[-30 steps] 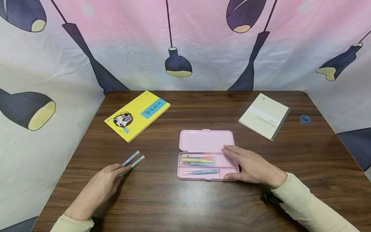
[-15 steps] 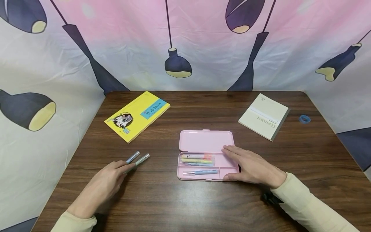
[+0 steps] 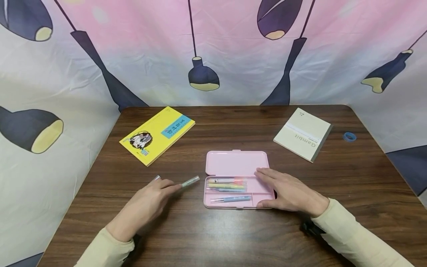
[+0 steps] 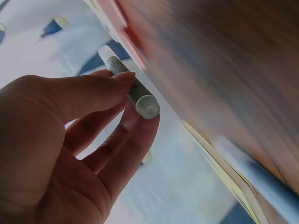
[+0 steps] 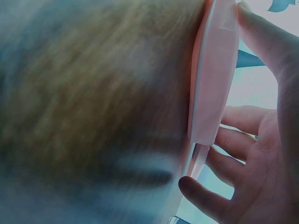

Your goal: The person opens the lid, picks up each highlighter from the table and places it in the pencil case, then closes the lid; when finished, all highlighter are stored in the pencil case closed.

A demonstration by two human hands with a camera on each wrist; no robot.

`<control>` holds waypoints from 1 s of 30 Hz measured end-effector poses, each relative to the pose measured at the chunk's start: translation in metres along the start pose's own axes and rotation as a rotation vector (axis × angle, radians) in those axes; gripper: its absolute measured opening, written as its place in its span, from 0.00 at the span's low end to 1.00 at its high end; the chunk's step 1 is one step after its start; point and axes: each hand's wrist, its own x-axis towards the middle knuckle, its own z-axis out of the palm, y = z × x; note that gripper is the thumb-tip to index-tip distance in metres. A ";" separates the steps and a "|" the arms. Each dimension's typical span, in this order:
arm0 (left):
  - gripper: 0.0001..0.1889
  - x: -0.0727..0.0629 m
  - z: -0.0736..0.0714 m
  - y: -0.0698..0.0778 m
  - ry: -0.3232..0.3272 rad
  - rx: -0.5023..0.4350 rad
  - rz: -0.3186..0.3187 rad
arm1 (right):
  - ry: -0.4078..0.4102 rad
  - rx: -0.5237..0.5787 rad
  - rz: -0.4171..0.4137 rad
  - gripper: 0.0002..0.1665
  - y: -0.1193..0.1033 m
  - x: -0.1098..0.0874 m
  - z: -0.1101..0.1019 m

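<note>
My left hand (image 3: 143, 205) pinches a green capped pen (image 3: 191, 181) between thumb and fingers, just above the table and left of the case. In the left wrist view the pen (image 4: 135, 88) shows one round end toward the camera. A second pen (image 3: 157, 178), bluish, lies on the table, mostly hidden behind that hand. My right hand (image 3: 293, 191) holds the right end of a pink pencil case (image 3: 263, 199), thumb at the front edge and fingers by the hinge. The case lies with its lid back. Several pens (image 3: 227, 185) fill its rear compartment; a blue pen (image 3: 237, 199) lies in front.
A yellow book (image 3: 156, 135) lies at the back left of the wooden table (image 3: 213, 237). Toward the back right are a pale notebook (image 3: 303, 134) and a blue tape ring (image 3: 349, 137). A printed cloth (image 3: 160, 55) hangs behind the table.
My left hand has moved right toward the case with the green pen, leaving the bluish pen on the table. My right hand and the case have stayed put.
</note>
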 end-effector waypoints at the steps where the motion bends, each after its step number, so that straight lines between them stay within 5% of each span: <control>1: 0.22 0.005 0.001 0.003 -0.010 -0.007 0.013 | 0.000 0.001 0.000 0.58 0.000 0.000 0.000; 18: 0.19 0.072 0.024 0.062 -0.103 -0.086 0.212 | -0.004 0.002 -0.003 0.58 0.002 0.001 -0.003; 30: 0.19 0.079 0.039 0.082 -0.164 -0.025 0.299 | -0.001 0.008 0.002 0.57 0.001 0.001 -0.002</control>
